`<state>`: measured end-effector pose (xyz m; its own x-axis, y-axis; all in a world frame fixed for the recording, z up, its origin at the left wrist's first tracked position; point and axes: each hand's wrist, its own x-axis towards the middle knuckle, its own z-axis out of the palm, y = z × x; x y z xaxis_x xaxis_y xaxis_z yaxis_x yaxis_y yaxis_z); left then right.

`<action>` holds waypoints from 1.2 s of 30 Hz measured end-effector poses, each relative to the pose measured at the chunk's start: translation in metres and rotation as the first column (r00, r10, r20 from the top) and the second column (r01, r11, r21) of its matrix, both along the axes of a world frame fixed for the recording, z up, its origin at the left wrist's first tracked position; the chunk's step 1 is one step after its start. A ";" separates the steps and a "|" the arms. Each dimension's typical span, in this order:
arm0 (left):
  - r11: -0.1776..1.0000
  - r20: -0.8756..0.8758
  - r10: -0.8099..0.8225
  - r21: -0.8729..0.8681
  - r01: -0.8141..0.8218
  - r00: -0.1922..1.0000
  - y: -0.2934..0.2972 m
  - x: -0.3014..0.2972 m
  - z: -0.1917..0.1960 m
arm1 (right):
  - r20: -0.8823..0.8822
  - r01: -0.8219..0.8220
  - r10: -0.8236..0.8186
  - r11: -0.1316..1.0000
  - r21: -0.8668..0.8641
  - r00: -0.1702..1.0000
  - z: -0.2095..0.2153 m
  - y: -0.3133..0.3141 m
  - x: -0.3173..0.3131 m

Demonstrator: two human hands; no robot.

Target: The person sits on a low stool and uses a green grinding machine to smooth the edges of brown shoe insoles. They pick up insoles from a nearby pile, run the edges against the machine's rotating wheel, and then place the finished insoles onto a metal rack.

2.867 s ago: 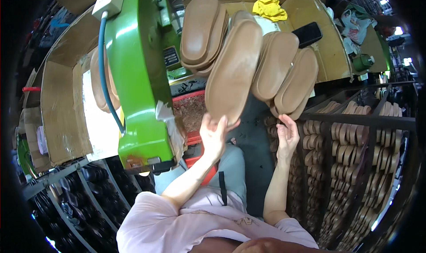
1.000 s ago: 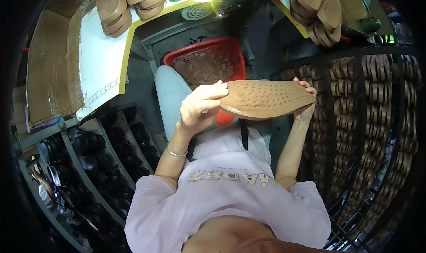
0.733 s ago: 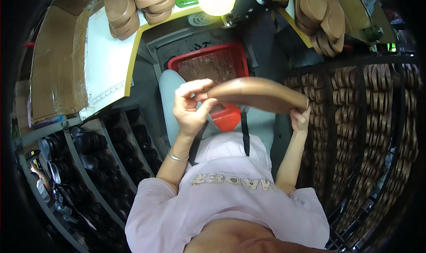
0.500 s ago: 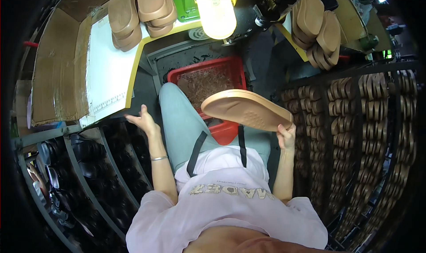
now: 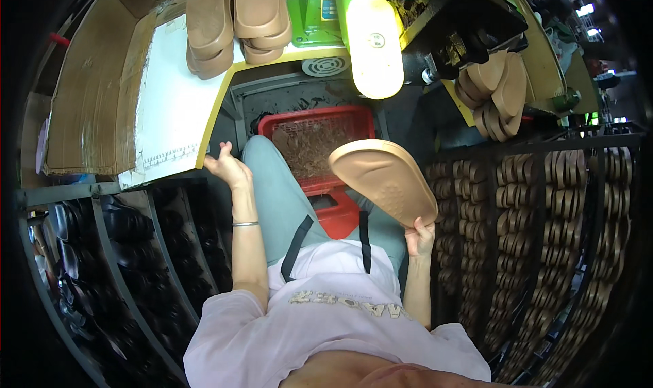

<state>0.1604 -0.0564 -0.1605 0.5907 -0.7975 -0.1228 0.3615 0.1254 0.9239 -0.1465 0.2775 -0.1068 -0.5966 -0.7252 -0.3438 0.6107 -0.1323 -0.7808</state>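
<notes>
A single tan shoe sole [image 5: 386,180] is tilted up over my right thigh, its contoured face showing. My right hand [image 5: 420,237] grips it at its lower right end, thumb and fingers closed on the edge. Nothing is in my left hand [image 5: 230,169], which is raised beside the yellow edge of the white worktable [image 5: 178,95] with its fingers apart. Beyond the sole, between my legs, a red plastic basket [image 5: 371,119] holds brown scraps and shavings.
Stacked tan soles [image 5: 262,13] stand on the table next to a cardboard box [image 5: 88,102]. A bright lamp [image 5: 376,47] and a black machine [image 5: 469,27] overhang the front. More tan soles [image 5: 502,92] lie at right. Racks of tan soles [image 5: 520,218] and black shoes [image 5: 129,228] flank me.
My right hand has tipped the sole more upright and moved it slightly lower, so more of its face shows. My left hand has stayed open near the table edge. The whole view has shifted.
</notes>
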 end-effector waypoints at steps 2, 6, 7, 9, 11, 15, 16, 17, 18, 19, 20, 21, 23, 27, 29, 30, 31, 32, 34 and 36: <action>0.995 -0.159 -0.006 -0.100 -0.010 0.987 -0.002 0.007 0.000 | 0.014 -0.013 0.013 1.000 -0.018 1.000 -0.002 -0.001 0.000; 0.997 -0.350 -0.023 -0.083 -0.007 0.937 0.004 0.006 0.014 | 0.007 0.039 -0.039 0.999 -0.029 0.999 0.000 -0.007 0.005; 0.989 -0.476 -0.149 -0.073 0.130 0.866 0.012 0.002 0.022 | 0.013 0.041 -0.041 0.999 -0.028 0.999 0.001 -0.009 0.006; 0.908 -0.696 -0.368 -0.126 0.400 0.616 0.029 -0.024 0.041 | 0.009 0.049 -0.049 0.998 -0.041 0.999 0.002 -0.015 0.004; 0.692 -0.494 -0.677 -0.173 0.701 0.546 0.068 -0.090 0.130 | 0.007 0.048 -0.048 0.998 -0.045 0.999 0.001 -0.015 0.004; 0.401 0.055 -0.911 -0.106 0.910 0.408 0.079 -0.146 0.143 | -0.012 0.065 -0.066 0.997 -0.048 0.998 0.015 -0.024 0.008; 0.471 0.188 -0.862 -0.051 0.881 0.471 0.075 -0.157 0.144 | -0.032 0.065 -0.066 0.997 -0.042 0.997 0.019 -0.024 0.008; 0.478 0.230 -0.851 -0.030 0.878 0.472 0.072 -0.163 0.146 | -0.052 0.063 -0.065 0.997 -0.036 0.997 0.023 -0.024 0.006; 0.488 0.272 -0.839 -0.009 0.873 0.472 0.069 -0.168 0.149 | -0.081 0.088 -0.089 0.996 -0.016 0.993 0.028 -0.025 0.003; 0.502 0.350 -0.813 0.019 0.865 0.465 0.066 -0.170 0.149 | -0.106 0.118 -0.116 0.993 0.006 0.988 0.036 -0.026 0.004; 0.520 0.426 -0.783 0.044 0.853 0.454 0.063 -0.174 0.150 | -0.130 0.145 -0.141 0.989 0.027 0.981 0.042 -0.028 0.004; 0.522 0.418 -0.781 0.033 0.852 0.463 0.061 -0.174 0.152 | -0.160 0.147 -0.142 0.989 0.020 0.977 0.045 -0.029 0.002; 0.528 0.402 -0.779 0.009 0.849 0.481 0.056 -0.174 0.162 | -0.219 0.151 -0.146 0.989 0.008 0.965 0.052 -0.032 -0.002; 0.536 0.364 -0.758 -0.125 0.835 0.541 0.056 -0.164 0.152 | -0.321 0.153 -0.134 0.987 0.036 0.938 0.072 -0.039 -0.002; 0.547 0.318 -0.774 -0.101 0.831 0.548 0.058 -0.157 0.152 | -0.355 0.112 -0.090 0.993 0.042 0.931 0.082 -0.042 -0.006; 0.565 0.240 -0.782 -0.119 0.817 0.576 0.059 -0.156 0.153 | -0.371 0.090 -0.067 0.995 0.045 0.926 0.087 -0.045 -0.007; 0.584 0.158 -0.784 -0.138 0.800 0.600 0.060 -0.154 0.158 | -0.384 0.091 -0.067 0.995 0.043 0.921 0.093 -0.048 -0.008; 0.624 0.108 -0.756 -0.180 0.761 0.646 0.061 -0.153 0.161 | -0.397 0.090 -0.067 0.995 0.040 0.915 0.098 -0.052 -0.009; 0.643 0.029 -0.750 -0.204 0.738 0.661 0.063 -0.140 0.151 | -0.417 0.086 -0.060 0.995 0.044 0.907 0.111 -0.065 -0.009; 0.670 -0.036 -0.734 -0.208 0.713 0.679 0.066 -0.127 0.146 | -0.432 0.086 -0.053 0.994 0.059 0.900 0.123 -0.081 -0.007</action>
